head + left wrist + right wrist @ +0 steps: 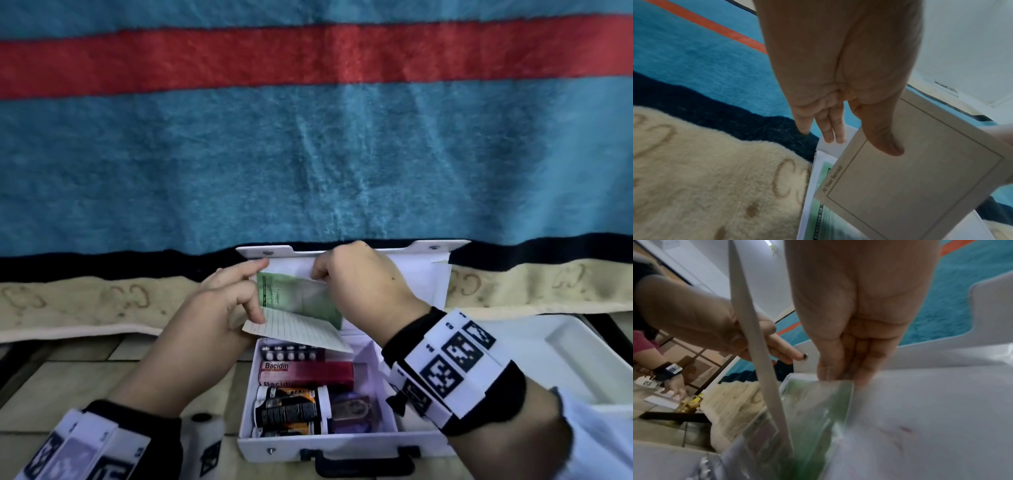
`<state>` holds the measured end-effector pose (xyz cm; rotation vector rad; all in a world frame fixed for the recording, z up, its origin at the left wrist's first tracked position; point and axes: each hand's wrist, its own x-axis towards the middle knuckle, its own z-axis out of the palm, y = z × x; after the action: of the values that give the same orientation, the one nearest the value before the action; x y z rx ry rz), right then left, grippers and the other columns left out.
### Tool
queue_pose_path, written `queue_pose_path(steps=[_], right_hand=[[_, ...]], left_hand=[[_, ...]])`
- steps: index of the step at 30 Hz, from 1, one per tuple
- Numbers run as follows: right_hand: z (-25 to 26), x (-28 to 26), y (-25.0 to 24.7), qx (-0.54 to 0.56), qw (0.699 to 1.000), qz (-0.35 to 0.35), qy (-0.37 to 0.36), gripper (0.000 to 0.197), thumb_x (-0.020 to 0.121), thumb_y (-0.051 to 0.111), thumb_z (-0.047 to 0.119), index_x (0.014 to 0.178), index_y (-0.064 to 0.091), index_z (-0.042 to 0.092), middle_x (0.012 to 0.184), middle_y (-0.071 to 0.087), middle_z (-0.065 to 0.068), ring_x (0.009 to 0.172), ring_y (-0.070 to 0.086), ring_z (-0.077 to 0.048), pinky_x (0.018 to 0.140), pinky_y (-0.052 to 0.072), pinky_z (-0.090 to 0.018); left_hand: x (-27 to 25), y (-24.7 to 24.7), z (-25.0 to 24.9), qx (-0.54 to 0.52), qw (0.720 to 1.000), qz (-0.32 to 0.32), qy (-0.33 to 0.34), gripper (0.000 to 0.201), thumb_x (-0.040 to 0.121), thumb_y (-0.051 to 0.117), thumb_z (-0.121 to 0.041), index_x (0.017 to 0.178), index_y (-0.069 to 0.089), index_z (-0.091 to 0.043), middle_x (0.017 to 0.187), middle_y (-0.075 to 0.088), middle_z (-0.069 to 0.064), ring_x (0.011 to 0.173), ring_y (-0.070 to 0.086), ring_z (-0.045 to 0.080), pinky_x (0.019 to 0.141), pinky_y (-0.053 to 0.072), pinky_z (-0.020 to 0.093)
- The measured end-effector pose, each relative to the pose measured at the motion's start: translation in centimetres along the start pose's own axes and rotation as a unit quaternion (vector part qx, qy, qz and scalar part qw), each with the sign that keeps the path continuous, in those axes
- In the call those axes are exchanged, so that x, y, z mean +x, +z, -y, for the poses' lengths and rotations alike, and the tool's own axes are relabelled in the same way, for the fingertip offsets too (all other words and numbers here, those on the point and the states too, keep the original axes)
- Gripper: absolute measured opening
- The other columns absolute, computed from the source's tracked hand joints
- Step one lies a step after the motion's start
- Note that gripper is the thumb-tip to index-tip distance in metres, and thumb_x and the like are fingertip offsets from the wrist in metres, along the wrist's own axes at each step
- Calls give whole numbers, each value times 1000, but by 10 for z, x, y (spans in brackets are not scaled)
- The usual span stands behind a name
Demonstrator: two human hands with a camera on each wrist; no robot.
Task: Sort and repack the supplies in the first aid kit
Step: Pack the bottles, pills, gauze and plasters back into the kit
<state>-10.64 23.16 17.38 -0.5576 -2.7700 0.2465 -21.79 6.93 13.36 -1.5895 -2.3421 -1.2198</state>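
Note:
The white first aid kit (342,445) lies open, its lid (428,284) upright against the blanket. Above it my left hand (233,294) pinches a beige card (298,332), thumb on its face (920,178) and fingers behind. My right hand (359,281) pinches the top edge of a green packet (294,294) in a clear sleeve (818,402) that stands in front of the lid. In the kit lie a pill blister strip (291,353), a red Bacidin box (308,371), a black and orange tub (291,409) and a purple item (352,411).
A white tray (565,359) sits to the right of the kit on the tiled floor. A blue blanket with a red stripe (308,154) and a cream fleece (85,301) hang behind. Another person's hand (674,382) touches items on the floor far left.

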Motion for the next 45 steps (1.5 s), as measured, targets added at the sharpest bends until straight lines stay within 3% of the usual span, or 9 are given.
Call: queue_pose_path(steps=[6,13,17,20,27,31,34,38,45], right_hand=[[3,4,0,-65,997,27,-28,21,79,50,-4,81,61,14,75,54,-4,79,54,-30,63,37,-29],[-29,-4,-9,138,989,18,-57,48,77,51,-9,110,70,20,110,67,1,98,61,-12,85,46,-18],[-52,-32,-18,235,966,25,-101,47,71,69,-4,107,68,25,110,63,10,100,56,1,85,42,-9],[-59,-34,-5,238,968,41,-64,14,83,69,21,88,67,8,88,66,-7,84,60,-9,84,48,-39],[-70,-30,-14,456,890,-3,12,21,95,50,8,92,61,-9,83,64,-11,79,58,-15,77,52,-32],[-64,-26,-20,461,886,-39,-21,16,93,53,6,81,62,11,73,67,-4,72,56,-11,70,47,-24],[-65,-26,-25,407,910,-76,-26,14,87,65,15,74,59,14,61,57,-17,60,47,-17,59,41,-35],[-65,-33,-27,381,915,-106,-74,41,76,72,3,56,41,21,53,58,18,51,49,-2,53,40,-21],[-68,-33,-12,374,910,-112,-137,41,64,51,0,50,21,24,82,57,21,81,54,15,65,33,-4]], left_hand=[[-1,-8,-6,-100,995,-4,-4,56,62,70,25,60,58,-30,133,49,-21,119,47,-13,91,35,0],[-5,-6,-13,-184,982,5,-33,63,67,61,31,56,56,-30,120,62,-13,106,63,0,84,48,10],[-4,2,-17,-294,951,-16,-98,25,80,60,7,69,44,-9,83,71,-9,83,69,4,69,52,11],[1,13,-27,-329,935,3,-135,10,85,57,-9,85,48,-4,85,63,15,81,69,19,73,59,26],[12,17,-37,-178,977,58,-100,31,81,65,-34,109,53,-35,114,65,-14,117,55,0,105,42,37],[4,16,-43,-4,995,59,-80,23,89,58,-36,102,40,-44,104,38,-40,110,36,-12,88,36,21],[4,18,-42,24,996,68,-51,33,90,57,-33,113,36,-44,112,38,-40,108,33,-14,86,32,6],[12,22,-37,67,993,96,-21,60,93,55,-27,141,23,-43,147,6,-36,135,-6,-21,111,4,7],[22,33,-37,201,969,138,-46,64,96,46,-31,147,9,-38,151,-19,-25,127,-28,-6,116,4,40]])
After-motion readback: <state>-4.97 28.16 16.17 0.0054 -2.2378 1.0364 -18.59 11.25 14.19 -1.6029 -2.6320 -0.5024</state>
